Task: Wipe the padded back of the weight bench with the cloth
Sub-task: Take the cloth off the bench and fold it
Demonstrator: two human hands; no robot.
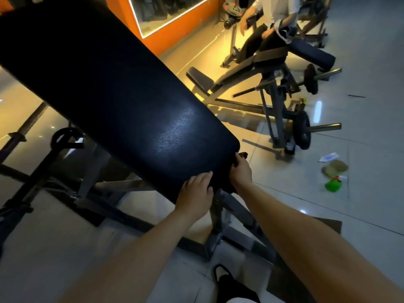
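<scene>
The bench's padded back [113,84] is a long black slab that slants from the upper left down to the middle of the head view. My left hand [196,191] lies flat on its near edge and holds nothing. My right hand [240,171] is curled around the pad's near right corner, closed on a dark cloth [243,154]. A bit of the cloth pokes out past my fingers; the rest blends with the black pad and is hard to make out.
The bench's steel frame [218,232] stands on a glossy tiled floor below my hands. To the upper right, another person [269,29] sits on a second bench [269,60] with weight plates [302,132]. A green object [333,185] and brownish rags [334,168] lie on the floor.
</scene>
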